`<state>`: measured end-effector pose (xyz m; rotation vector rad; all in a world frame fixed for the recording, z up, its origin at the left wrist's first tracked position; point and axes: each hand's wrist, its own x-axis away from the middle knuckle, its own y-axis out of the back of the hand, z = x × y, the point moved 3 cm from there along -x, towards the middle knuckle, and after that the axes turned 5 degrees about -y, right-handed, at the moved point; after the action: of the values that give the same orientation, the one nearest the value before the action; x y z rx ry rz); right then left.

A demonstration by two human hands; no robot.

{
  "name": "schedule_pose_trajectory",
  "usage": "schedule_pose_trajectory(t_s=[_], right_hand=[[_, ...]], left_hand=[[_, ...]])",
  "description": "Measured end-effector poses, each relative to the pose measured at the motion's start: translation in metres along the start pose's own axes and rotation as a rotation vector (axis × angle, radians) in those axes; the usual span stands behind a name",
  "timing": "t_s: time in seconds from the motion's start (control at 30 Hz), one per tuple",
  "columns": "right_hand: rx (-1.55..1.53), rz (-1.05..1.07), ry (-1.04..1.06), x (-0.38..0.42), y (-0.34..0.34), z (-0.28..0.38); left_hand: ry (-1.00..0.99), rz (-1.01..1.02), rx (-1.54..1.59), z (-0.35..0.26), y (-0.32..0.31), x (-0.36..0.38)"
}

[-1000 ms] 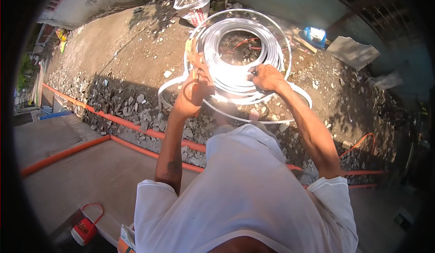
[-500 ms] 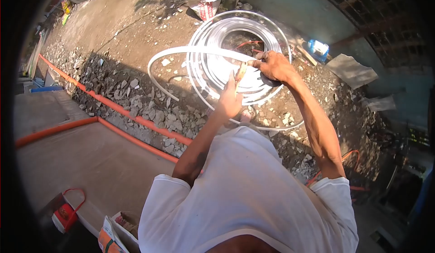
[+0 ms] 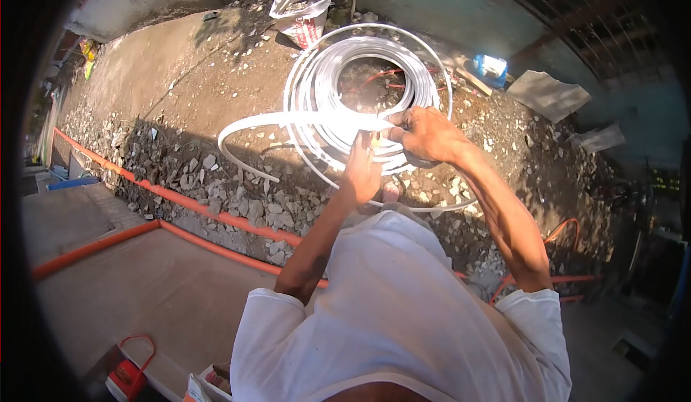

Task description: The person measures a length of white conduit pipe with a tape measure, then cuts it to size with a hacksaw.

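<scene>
A coil of white plastic pipe (image 3: pixel 320 100) lies on the ground in strong sunlight. One loose length of the white pipe (image 3: pixel 277 119) arcs leftward from my hands. Closed fingers of my right hand (image 3: pixel 430 136) pinch this length near its end, over the coil's near side. Just left of it and lower, my left hand (image 3: pixel 362 172) is closed around a small yellowish slim object (image 3: pixel 376 140), whose kind I cannot make out. That object sits close against the pipe by my right fingers. Under my right palm something dark shows, partly hidden.
Orange pipes (image 3: pixel 180 199) run along the rubble at left. A white sack (image 3: pixel 301 15) stands beyond the coil. At right are a blue container (image 3: pixel 491 69) and a flat grey sheet (image 3: pixel 548 95). A red bag (image 3: pixel 128 379) sits at lower left.
The view has shifted, so the coil and sack appear farther left. Both hands appear slightly lower and closer together, with the yellowish object now more covered by the fingers.
</scene>
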<state>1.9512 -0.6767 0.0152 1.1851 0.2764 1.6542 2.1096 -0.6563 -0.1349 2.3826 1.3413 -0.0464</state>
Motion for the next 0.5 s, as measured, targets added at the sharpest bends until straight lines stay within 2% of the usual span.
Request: schedule_pose_trajectory(t_s=[0.07,0.13,0.23,0.27,0.37,0.4,0.5], right_hand=[[-0.003,-0.037,0.047,0.004,-0.003,0.000],[-0.041,-0.099,0.111,0.009,-0.007,-0.001],[0.077,-0.011,-0.024,0.023,0.005,0.011],[0.059,0.003,-0.006,0.023,0.004,0.010],[0.011,0.033,0.023,0.023,0.003,0.005],[0.002,0.034,0.023,0.025,0.003,0.005],[-0.074,0.046,0.067,0.020,-0.005,-0.001]], left_hand=[[-0.053,-0.023,-0.127,0.000,-0.002,0.002],[0.046,0.029,-0.024,0.001,-0.001,-0.001],[0.157,0.067,0.103,0.010,-0.003,0.002],[0.186,0.075,0.141,0.009,-0.003,0.002],[0.151,0.054,0.056,-0.004,0.003,0.003],[0.228,0.107,-0.003,-0.005,0.005,0.003],[0.045,0.084,-0.134,-0.012,0.006,0.005]])
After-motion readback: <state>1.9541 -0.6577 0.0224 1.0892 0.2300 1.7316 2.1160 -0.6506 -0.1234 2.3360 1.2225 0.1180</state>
